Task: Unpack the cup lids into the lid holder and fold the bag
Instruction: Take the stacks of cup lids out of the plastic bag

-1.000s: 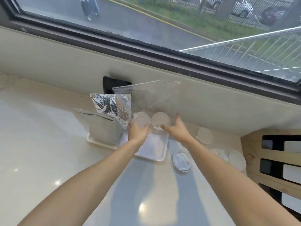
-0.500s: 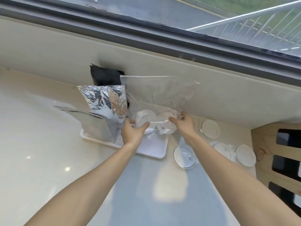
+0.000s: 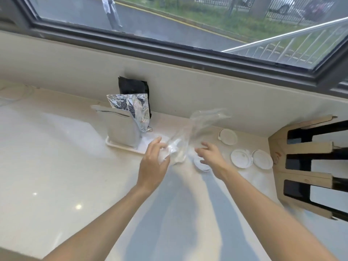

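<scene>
We see the left hand (image 3: 153,164) gripping the lower end of the clear plastic bag (image 3: 190,136), fingers and thumb curled round the bunched film, with white lids blurred inside it so that we cannot count them. The bag rises from that grip and leans up and to the right, its loose top crumpled near the wall. The right hand (image 3: 211,157) hovers just beside the bag with its fingers spread and relaxed; it seems to hold nothing, though motion blur makes contact with the film hard to judge. Under the right hand's fingers a white cup lid (image 3: 201,165) lies flat on the pale counter (image 3: 56,166). Three more lids lie on the counter to the right: one near the wall (image 3: 228,139), and two side by side, touching or nearly so, (image 3: 241,158) and (image 3: 262,159). At the far right stands the cardboard lid holder (image 3: 301,166) with dark slots in its face, well apart from the bag. Left of the hands a white tray (image 3: 122,147) carries an upright grey pouch (image 3: 120,129), with a crinkled foil bag (image 3: 133,108) leaning behind it and a black bag (image 3: 132,87) against the wall. Above the wall runs a dark window frame (image 3: 169,51).
</scene>
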